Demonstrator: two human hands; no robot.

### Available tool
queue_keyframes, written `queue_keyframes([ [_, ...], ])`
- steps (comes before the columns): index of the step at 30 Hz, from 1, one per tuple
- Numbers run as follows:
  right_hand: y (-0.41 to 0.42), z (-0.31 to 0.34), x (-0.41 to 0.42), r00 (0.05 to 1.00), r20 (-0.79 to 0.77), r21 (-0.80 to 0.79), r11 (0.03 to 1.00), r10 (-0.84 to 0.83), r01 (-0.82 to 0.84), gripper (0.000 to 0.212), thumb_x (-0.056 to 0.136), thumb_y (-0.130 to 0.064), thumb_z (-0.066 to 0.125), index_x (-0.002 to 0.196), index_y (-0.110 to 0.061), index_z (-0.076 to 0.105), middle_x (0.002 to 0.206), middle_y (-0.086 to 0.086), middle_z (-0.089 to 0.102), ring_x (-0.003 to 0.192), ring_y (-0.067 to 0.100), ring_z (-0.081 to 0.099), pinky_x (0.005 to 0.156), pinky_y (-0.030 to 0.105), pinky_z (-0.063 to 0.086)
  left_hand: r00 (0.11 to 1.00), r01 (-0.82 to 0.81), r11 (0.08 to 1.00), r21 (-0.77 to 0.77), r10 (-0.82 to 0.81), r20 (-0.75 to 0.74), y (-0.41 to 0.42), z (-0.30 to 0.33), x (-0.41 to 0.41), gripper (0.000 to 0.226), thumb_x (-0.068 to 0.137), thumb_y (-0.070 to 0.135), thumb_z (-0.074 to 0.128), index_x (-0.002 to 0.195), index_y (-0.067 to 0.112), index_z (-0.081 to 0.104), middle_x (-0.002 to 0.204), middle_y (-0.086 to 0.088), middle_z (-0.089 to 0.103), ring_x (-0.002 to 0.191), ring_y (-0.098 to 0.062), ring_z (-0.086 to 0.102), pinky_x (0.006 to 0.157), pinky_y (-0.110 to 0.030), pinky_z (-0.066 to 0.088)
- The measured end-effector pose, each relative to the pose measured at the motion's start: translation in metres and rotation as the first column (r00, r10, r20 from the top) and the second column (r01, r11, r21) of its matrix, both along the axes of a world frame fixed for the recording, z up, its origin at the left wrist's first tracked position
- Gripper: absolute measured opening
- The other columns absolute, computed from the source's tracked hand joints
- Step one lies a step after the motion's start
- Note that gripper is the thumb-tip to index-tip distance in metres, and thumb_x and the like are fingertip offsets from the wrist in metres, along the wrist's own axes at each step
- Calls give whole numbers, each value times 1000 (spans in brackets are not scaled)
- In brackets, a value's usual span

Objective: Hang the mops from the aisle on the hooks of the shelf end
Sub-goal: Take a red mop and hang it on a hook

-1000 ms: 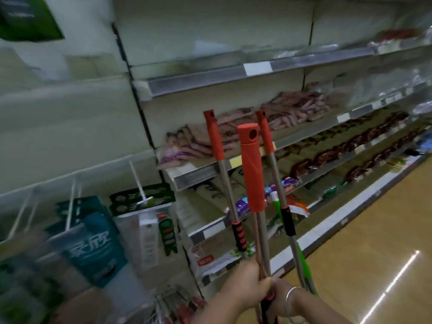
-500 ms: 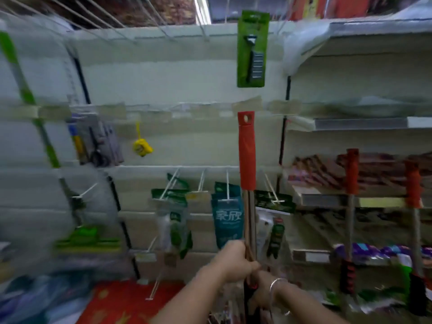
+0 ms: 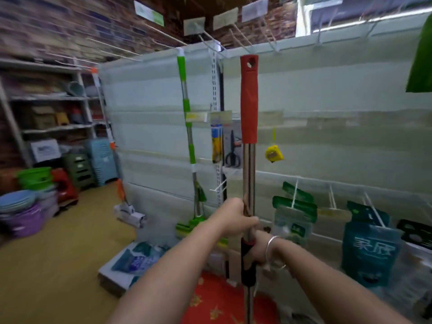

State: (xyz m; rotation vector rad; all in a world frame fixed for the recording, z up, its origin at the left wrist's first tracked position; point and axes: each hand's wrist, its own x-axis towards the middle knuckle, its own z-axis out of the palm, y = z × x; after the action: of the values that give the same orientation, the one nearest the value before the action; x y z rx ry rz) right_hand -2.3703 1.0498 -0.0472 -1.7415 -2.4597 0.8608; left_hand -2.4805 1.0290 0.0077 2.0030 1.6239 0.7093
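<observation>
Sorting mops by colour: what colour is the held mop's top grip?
Red, clearest in the head view.

Held mop (image 3: 248, 141) upright before shelf end (image 3: 327, 141), hung mop (image 3: 188, 127) left.

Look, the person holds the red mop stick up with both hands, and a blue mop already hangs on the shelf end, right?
Almost. The mop already hanging on the shelf end is green, not blue; the head view shows its green grips and green head. The rest holds: the left hand and right hand both grip the red-handled mop stick, held upright.
</observation>
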Motion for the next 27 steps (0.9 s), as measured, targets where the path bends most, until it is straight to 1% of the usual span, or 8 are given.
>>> queue_keyframes([
  [7,52,20,-117,985,-149,17,996,87,-86,21,64,-12,79,67,-17,58,66,0,59,56,15,57,44,22,46,990,-139,985,99,137,22,35,22,-112,18,84,23,66,74,19,51,70,6,54,67,-13,54,53,-21,39],
  [8,60,23,-133,979,-178,10,995,95,-95,20,65,-12,78,72,-15,59,70,3,60,62,18,59,48,24,47,986,-166,978,126,162,49,40,24,-127,13,84,24,67,85,18,55,77,5,59,72,-13,57,59,-22,44],
  [11,88,33,-182,951,-291,-17,994,101,-111,20,70,-11,75,69,-17,56,68,1,56,61,16,56,51,23,47,950,-300,932,202,272,155,63,24,-174,36,83,27,70,114,13,59,102,-5,69,96,-22,66,85,-37,54],
  [15,132,65,-250,886,-425,36,981,186,-189,7,79,-7,64,78,-11,59,72,4,58,68,17,57,58,24,48,882,-470,844,257,446,149,99,20,-242,39,82,40,64,110,13,59,105,-12,69,101,-31,63,88,-44,51],
  [18,177,110,-287,875,-441,72,980,197,-184,10,83,-6,54,87,-7,63,75,6,58,76,19,56,62,28,47,867,-496,830,257,490,91,123,26,-284,33,88,34,61,114,14,59,110,-9,68,106,-28,62,90,-38,50],
  [21,218,165,-322,709,-692,154,987,140,-45,23,87,-6,48,103,-1,62,89,14,57,77,24,54,60,26,42,879,-474,846,244,470,80,146,33,-321,34,91,31,59,120,14,56,118,-8,65,111,-26,60,93,-37,49],
  [24,231,208,-367,512,-814,261,960,275,-101,13,90,-17,50,89,-11,62,84,8,58,79,23,55,67,31,47,878,-477,849,228,467,100,173,38,-360,37,91,30,59,122,11,54,118,-11,64,113,-27,59,96,-43,50],
  [27,240,221,-417,561,-697,446,882,447,-149,12,92,-28,52,84,-19,54,73,-1,53,70,17,53,71,34,52,861,-509,837,201,495,118,198,45,-402,36,90,32,61,119,14,53,115,-8,63,108,-25,61,93,-44,52],
])
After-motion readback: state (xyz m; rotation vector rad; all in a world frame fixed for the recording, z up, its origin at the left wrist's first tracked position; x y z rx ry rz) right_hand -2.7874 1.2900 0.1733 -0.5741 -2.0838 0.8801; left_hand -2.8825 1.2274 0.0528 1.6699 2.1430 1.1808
